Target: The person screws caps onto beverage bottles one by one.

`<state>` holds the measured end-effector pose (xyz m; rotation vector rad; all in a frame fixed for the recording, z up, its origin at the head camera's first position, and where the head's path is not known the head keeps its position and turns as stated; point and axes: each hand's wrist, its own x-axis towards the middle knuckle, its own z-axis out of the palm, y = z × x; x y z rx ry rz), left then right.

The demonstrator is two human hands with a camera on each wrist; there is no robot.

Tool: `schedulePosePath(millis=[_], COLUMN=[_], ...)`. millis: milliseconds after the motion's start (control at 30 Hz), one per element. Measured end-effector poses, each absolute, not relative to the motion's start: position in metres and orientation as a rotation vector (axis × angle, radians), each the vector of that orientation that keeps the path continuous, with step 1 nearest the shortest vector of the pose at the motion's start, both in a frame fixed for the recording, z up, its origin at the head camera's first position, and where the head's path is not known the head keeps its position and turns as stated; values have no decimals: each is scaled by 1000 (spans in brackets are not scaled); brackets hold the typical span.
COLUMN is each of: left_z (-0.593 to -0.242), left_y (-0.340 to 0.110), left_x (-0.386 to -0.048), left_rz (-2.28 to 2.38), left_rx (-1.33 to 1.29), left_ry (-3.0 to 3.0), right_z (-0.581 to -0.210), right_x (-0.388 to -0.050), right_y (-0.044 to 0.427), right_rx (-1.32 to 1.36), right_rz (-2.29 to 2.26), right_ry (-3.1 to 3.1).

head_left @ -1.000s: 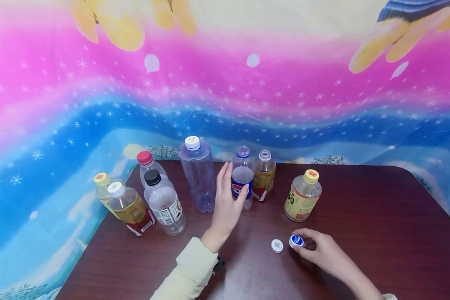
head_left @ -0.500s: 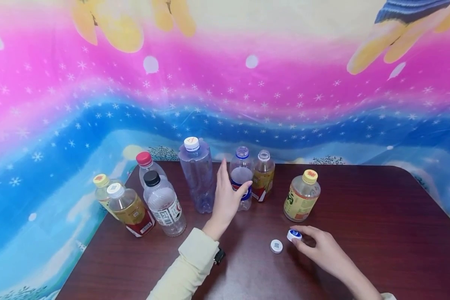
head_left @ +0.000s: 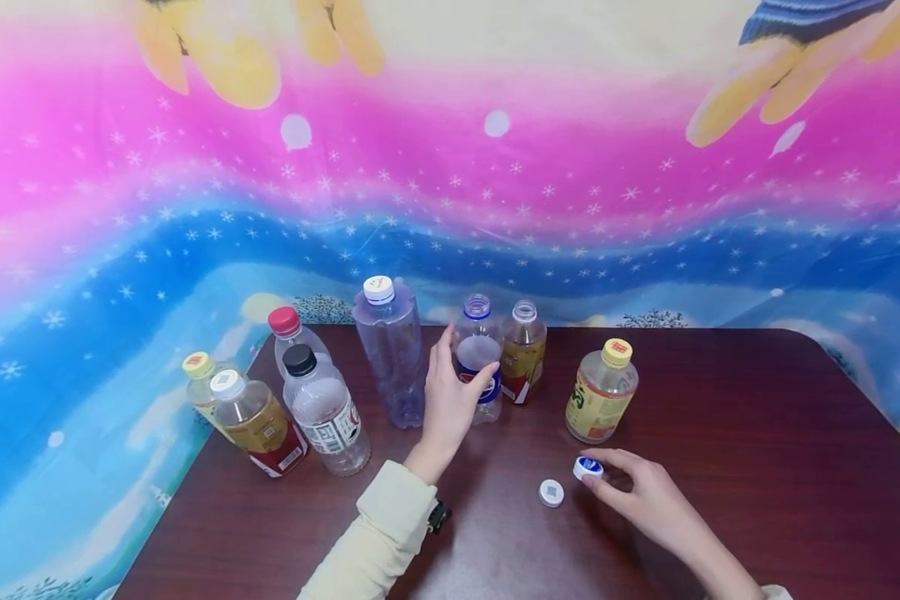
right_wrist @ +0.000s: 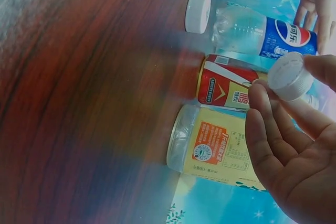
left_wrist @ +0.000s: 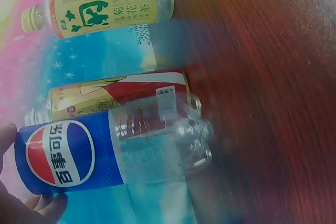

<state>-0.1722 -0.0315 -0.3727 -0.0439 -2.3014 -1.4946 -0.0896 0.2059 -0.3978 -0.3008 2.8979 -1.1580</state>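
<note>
Thumb and fingertip of the right hand point(head_left: 645, 493) pinch a white cap with a blue top point(head_left: 588, 467), held by its rim with the blue face up; the other fingers extend beneath it, seen from the right wrist. The left hand point(head_left: 450, 404) curves round the blue-labelled bottle point(head_left: 478, 354), thumb on one side of the label and fingers on the other (how firmly they press, I can't tell). That bottle stands upright, its threaded neck bare.

A second white cap point(head_left: 551, 492) lies flat on the table point(head_left: 735, 475), just left of the pinched one. A gold-and-red bottle point(head_left: 525, 350), open at the neck, stands close behind and right of the blue-labelled one. Farther right, beyond the right hand, is a bottle with a yellow cap point(head_left: 602, 396). Left of the left hand rises a tall clear bottle point(head_left: 392, 350) with a white top; farther left, four more capped bottles stand clustered, including a black-capped bottle point(head_left: 326, 408).
</note>
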Motion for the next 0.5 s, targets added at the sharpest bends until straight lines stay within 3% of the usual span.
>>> schedulePosePath(millis=[500], left_z=[-381], left_y=[-29], left_x=[-133], left_rz=[-1524], left_rx=[-139], left_ry=[-2257], right_z=[-383], right_x=[-100], right_y=[205], right_rx=[-256], right_rz=[-1317], right_ry=[3084])
